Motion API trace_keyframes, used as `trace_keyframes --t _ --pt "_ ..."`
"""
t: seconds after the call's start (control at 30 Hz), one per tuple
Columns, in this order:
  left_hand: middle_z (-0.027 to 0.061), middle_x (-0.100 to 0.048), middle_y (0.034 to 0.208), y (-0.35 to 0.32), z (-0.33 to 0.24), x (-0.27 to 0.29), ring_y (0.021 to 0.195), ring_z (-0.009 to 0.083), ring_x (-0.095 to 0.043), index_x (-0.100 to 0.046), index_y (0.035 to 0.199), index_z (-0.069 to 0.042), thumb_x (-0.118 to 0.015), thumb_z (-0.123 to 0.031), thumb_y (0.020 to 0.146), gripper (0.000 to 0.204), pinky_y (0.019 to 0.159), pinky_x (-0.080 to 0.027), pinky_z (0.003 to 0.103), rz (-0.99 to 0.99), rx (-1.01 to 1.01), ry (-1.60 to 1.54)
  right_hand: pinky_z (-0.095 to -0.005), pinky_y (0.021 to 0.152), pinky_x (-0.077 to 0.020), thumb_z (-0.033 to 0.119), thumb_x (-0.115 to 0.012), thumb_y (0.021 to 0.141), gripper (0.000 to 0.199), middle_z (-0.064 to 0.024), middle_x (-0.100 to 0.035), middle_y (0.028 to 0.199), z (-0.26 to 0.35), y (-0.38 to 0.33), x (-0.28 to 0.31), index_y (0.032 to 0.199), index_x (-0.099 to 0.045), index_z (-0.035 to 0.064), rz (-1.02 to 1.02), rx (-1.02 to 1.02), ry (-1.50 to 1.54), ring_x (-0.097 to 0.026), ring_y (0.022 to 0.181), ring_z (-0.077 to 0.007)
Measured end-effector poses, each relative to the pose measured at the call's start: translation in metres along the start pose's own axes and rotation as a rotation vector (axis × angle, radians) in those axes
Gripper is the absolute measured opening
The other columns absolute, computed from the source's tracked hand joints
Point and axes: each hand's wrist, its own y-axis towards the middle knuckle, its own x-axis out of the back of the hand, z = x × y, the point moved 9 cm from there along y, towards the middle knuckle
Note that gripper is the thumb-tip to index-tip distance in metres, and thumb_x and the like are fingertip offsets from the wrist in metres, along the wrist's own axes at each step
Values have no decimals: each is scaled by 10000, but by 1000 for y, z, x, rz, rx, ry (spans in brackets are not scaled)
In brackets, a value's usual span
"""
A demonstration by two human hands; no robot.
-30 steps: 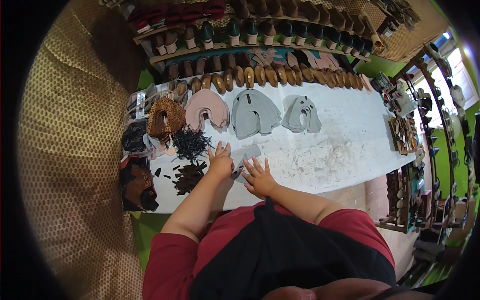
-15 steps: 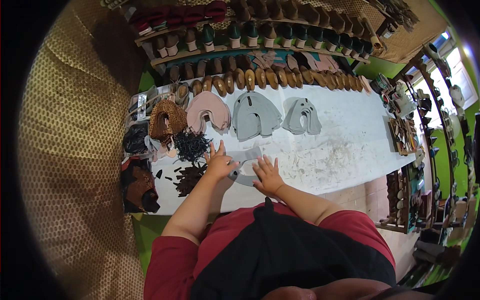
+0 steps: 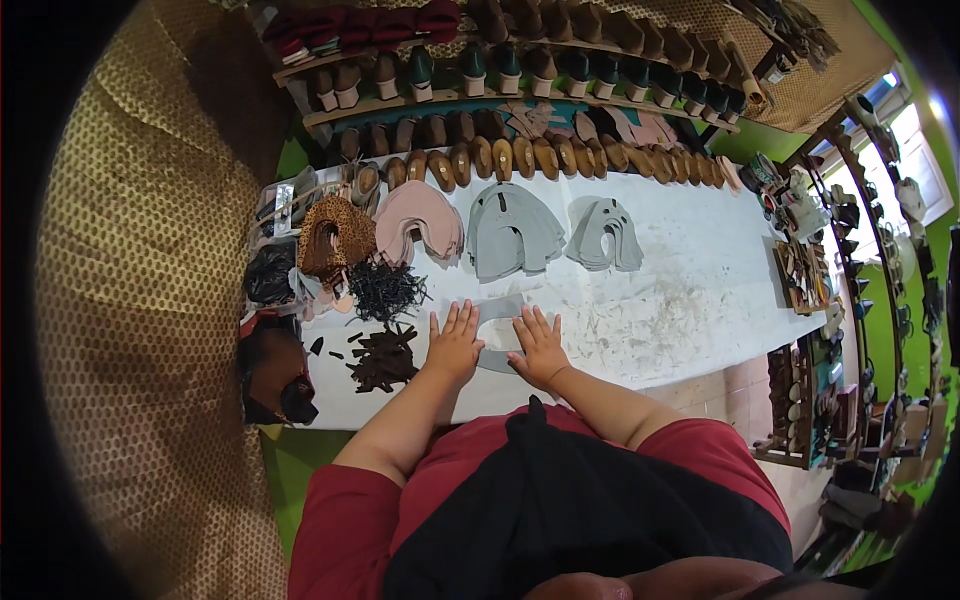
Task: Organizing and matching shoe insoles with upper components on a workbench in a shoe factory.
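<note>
A grey curved shoe-upper piece (image 3: pixel 497 312) lies flat on the white worktable (image 3: pixel 680 320) right in front of me. My left hand (image 3: pixel 455 342) rests palm down on its left arm, fingers spread. My right hand (image 3: pixel 538 345) presses flat on its right arm, fingers apart too. Neither hand grips anything; both simply lie on the piece.
Behind my hands sit stacks of cut pieces: brown patterned (image 3: pixel 335 235), pink (image 3: pixel 418 220), grey (image 3: pixel 512 232) and lighter grey (image 3: pixel 603 235). Dark laces (image 3: pixel 385 290) and brown scraps (image 3: pixel 380 358) lie at the left. Shoe lasts (image 3: pixel 520 158) and shoes on shelves (image 3: pixel 480 65) line the back.
Both hands have moved apart and flattened onto the grey piece, which now lies spread between them; earlier they were close together at its lower edge.
</note>
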Motion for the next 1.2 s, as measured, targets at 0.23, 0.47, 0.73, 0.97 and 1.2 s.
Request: trace_keyframes --t 0.23,0.47,0.73,0.97,1.2 --pt "109 -138 1666 -4 2 14 1538 305 -101 -216 1577 -92 -563 -474 925 831 1183 -19 632 24 1 -27 -682 1157 -76 442 -555 946 680 -165 -269 1605 -43 14 -8 1499 -391 81 -177 -328 110 -180 1504 -374" --pt "173 -139 1652 -88 76 43 1516 431 -86 -279 1566 -141 -638 -488 868 858 1147 -36 692 -186 128 26 -689 1148 -138 450 -626 906 537 -140 -276 1610 -57 55 16 1413 -550 290 7 -569 6 -170 1504 -387" --pt "180 -30 1667 -195 183 33 1521 442 -9 -180 1587 -110 -648 -483 864 939 1144 -24 692 -88 548 24 -709 1116 -233 311 -776 794 226 -104 -357 1578 -72 73 12 984 -720 203 72 -546 55 -184 1495 -412" --pt "159 12 1672 -228 202 19 1527 409 39 -118 1599 -101 -591 -576 875 986 1153 4 672 72 628 -20 -703 1109 -256 299 -783 762 215 -94 -390 1560 -67 75 6 955 -735 217 -54 -500 68 -220 1482 -407" --pt "129 14 1678 -202 205 30 1535 370 37 -97 1600 -95 -537 -602 899 971 1168 1 646 20 660 -38 -552 1178 -243 349 -778 726 270 -111 -654 1236 -103 90 -2 922 -750 165 13 -587 0 -471 1328 -319"
